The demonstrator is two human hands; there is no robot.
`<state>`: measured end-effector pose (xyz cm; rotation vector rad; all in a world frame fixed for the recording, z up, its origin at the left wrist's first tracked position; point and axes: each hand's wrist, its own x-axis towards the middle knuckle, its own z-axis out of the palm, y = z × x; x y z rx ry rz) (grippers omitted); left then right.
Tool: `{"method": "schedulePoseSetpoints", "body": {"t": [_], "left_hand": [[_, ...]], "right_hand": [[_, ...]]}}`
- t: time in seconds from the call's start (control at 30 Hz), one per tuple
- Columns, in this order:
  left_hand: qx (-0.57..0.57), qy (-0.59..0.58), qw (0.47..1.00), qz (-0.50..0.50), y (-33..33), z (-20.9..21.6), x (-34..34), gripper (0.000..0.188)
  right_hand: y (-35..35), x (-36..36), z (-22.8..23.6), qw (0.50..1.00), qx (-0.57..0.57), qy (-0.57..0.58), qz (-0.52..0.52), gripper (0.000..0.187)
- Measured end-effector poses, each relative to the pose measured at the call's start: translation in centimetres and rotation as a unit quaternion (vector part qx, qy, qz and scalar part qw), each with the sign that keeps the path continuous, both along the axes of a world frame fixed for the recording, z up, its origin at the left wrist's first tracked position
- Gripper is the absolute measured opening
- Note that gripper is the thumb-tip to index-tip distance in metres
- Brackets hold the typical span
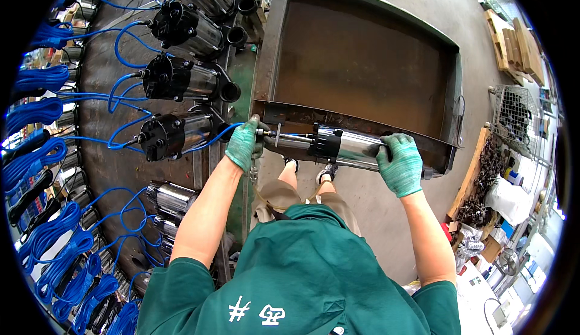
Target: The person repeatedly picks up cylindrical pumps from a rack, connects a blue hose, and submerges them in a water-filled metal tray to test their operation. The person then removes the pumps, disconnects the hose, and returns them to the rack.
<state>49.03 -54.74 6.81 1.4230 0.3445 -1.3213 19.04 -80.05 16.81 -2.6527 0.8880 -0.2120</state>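
A pump with a polished steel cylinder (356,146) and a black ribbed end lies level in front of me, along the near edge of a metal tank (362,119). My right hand (400,164), in a green glove, is closed round the cylinder's right end. My left hand (243,143), gloved alike, is closed at the left, beyond the pump's black end. A blue cable (222,134) runs into its grip, and a metal fitting with a small crossbar (277,134) sticks out on its right side. The left fingers partly hide what they hold.
On the dark workbench (109,126) at left stand several black-and-steel pumps (172,137) with blue cables. Coiled blue cables (36,117) line the far left. The tank has a brown inside. At right are a wire basket (513,117) and wooden boards (513,42).
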Motion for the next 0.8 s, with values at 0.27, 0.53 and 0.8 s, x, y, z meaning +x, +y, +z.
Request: {"method": "schedulePoseSetpoints", "body": {"t": [0.27,0.53,0.8], "left_hand": [[0.033,-0.022,0.999,-0.028,-0.6,0.6,-0.1,0.041],[0.023,-0.046,0.998,-0.038,-0.7,0.3,-0.5,0.038],[0.037,-0.053,0.997,-0.051,-1.4,0.9,-0.4,0.036]], "right_hand": [[0.0,-0.1,-0.1,1.0,0.007,0.009,-0.001,0.018],[0.2,0.1,-0.1,1.0,0.002,-0.009,-0.017,0.022],[0.3,0.4,0.0,1.0,0.005,-0.005,-0.025,0.026]]}}
